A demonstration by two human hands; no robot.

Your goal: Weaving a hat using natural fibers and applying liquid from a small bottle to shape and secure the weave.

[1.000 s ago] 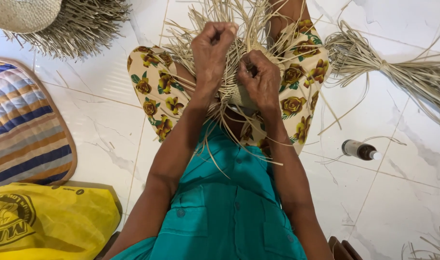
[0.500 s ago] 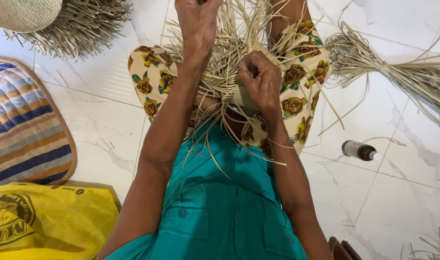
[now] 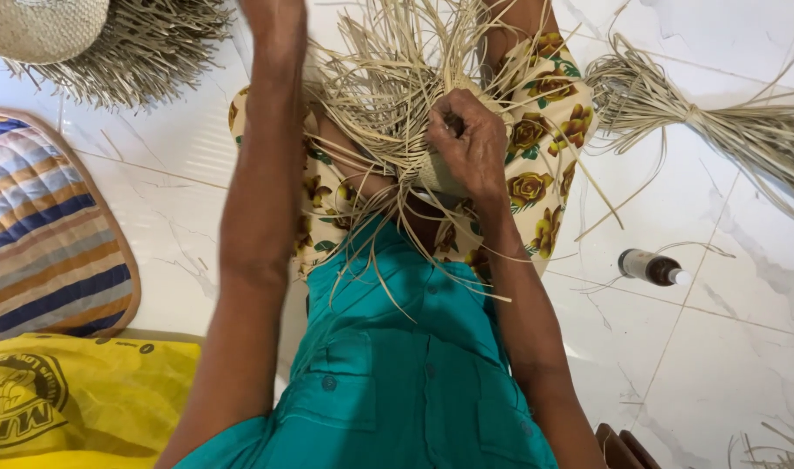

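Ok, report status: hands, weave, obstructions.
Right hand pinching weave on lap. Left hand raised, mostly out of frame. Loose strands everywhere; bottle off right.

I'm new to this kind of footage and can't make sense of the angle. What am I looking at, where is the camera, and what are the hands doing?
The single picture comes from a camera worn on a person's head, looking down, so you see their own arms, teal shirt and lap. No machine is involved, just two bare hands. The right hand pinches the pale straw weaving resting on the flowered cloth over the lap. The left hand is raised to the picture's top edge, partly cut off, so its grip is unclear. Around them on the white tiled floor lie a tied bundle of straw, a small dark bottle, a striped cushion, a yellow bag and a fringed woven piece.
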